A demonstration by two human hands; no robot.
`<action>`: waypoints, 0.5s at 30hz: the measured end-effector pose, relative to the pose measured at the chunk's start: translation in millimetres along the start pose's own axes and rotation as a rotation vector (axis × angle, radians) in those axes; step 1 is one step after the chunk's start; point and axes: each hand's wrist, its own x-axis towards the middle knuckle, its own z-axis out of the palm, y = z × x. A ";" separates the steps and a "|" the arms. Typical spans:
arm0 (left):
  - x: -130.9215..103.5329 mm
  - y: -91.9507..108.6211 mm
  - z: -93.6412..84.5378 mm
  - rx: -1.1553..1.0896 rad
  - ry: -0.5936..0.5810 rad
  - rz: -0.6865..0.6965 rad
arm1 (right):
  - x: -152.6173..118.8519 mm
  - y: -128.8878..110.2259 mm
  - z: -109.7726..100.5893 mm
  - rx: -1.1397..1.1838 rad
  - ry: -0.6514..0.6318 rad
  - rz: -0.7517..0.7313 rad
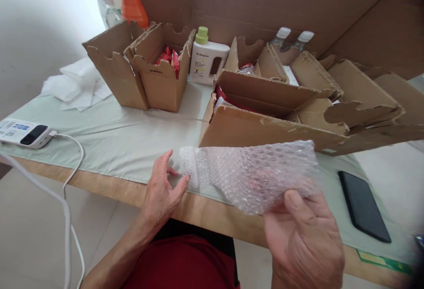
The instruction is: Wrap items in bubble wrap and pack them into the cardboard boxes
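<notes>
The right hand (pixel 308 231) grasps the near corner of a sheet of bubble wrap (pixel 258 169), the thumb pressed on top and the fingers largely hidden beneath it. From this grip the sheet stretches leftward, raised and tilted at the right hand's end and lower towards the left hand (pixel 162 192), where it finishes in a small rolled end (pixel 189 165) close to the cloth (pixel 132 152) that covers the desk (pixel 126 189). The left hand is released, its fingers spread and curved around nothing, its thumb tip right at the roll; whether it touches the wrap cannot be told. Just beyond the right hand and the wrap stands a long open cardboard box (pixel 265 132), with something red and white inside at its left end. To the right of the right hand lies a black phone (pixel 364 205), flat on the cloth. Straight ahead of the left hand, farther back, are two tall open cartons (pixel 162 85) side by side, the right one holding red packets (pixel 168 57), and next to them a white bottle (pixel 207 61) with a green cap. Well to the left of the left hand lies a white power bank (pixel 24 133) with a white cable (pixel 77 145) plugged into it.
</notes>
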 end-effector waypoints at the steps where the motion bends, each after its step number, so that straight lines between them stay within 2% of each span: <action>1: 6.8 2.1 -0.4 0.057 0.000 0.012 | 0.0 0.2 -3.0 -0.008 0.008 -0.002; 4: 27.0 10.1 1.4 0.151 -0.019 0.017 | -0.9 3.4 -12.3 0.037 0.040 0.031; 7: 41.9 17.5 10.4 0.186 -0.053 0.015 | -1.6 8.5 -19.9 0.084 0.070 0.030; 10: 48.1 20.4 18.8 0.089 -0.092 -0.005 | 1.4 10.8 -29.6 0.047 0.120 -0.004; 12: 48.3 20.0 16.6 -0.036 -0.117 -0.028 | 6.1 10.6 -40.4 0.060 0.215 0.012; 15: 47.0 19.1 -0.8 -0.173 -0.164 -0.091 | 14.2 14.9 -60.8 0.135 0.397 0.033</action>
